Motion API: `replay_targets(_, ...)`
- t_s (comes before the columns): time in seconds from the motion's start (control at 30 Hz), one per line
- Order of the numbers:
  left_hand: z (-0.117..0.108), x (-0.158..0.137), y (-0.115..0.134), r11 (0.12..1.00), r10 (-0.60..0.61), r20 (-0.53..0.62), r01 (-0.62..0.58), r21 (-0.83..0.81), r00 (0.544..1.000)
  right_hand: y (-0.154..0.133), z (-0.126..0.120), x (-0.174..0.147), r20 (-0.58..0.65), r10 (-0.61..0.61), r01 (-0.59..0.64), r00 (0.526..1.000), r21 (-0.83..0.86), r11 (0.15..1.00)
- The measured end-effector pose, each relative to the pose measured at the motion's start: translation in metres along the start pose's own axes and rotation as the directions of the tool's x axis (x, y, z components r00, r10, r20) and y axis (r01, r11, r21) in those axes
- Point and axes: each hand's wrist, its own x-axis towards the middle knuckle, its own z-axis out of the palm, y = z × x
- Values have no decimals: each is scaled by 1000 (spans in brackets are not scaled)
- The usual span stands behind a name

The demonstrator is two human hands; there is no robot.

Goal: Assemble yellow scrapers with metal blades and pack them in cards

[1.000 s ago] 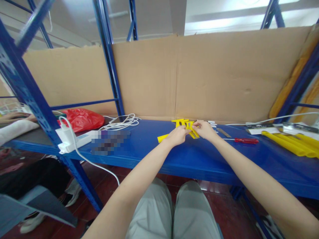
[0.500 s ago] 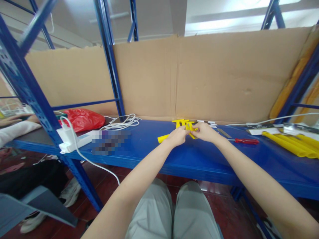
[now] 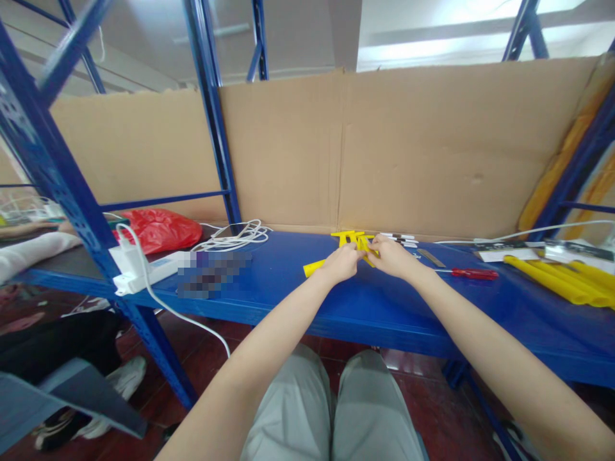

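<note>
My left hand (image 3: 343,261) is closed around a yellow tube-shaped handle (image 3: 313,267), whose round end sticks out to the left. My right hand (image 3: 390,255) is beside it, its fingertips pinched at the yellow plastic piece (image 3: 364,244) between the hands. Fingers cover most of that piece, so how it joins the handle cannot be seen. Just behind lie yellow T-shaped plastic parts (image 3: 346,237). To the right of my right hand are white-and-black pens or sticks (image 3: 406,239), a thin metal strip (image 3: 431,257) and a screwdriver (image 3: 475,274) with a red handle.
Yellow tubes (image 3: 548,280) lie at the right on the blue shelf (image 3: 278,301). A cardboard sheet (image 3: 408,147) stands along the back. Leftward are a white power strip (image 3: 154,274), coiled cable (image 3: 235,237) and a red plastic bag (image 3: 161,232). Another person's sleeve (image 3: 41,253) shows far left.
My right hand has shifted very slightly left over the yellow piece. My left hand keeps its hold. At far left, the other person's arm and shoe have moved a little.
</note>
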Motion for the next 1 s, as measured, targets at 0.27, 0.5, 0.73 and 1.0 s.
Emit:
replay_targets(0.27,-2,-1,0,1000,-20,-6,20,-14,1000,-2,-2,0,26,7,-7,1000,4,1000)
replay_targets(0.5,0,1,-1,999,1,-27,-2,-40,1000,-5,-2,0,41,20,-18,999,-30,999)
replay_targets(0.73,3,3,-3,998,16,-55,-19,-60,998,-1,1,-1,5,-1,1,1000,-40,999)
replay_targets(1.0,3,5,-3,998,14,-37,-16,-53,999,-5,-3,-2,40,35,-34,999,-23,999)
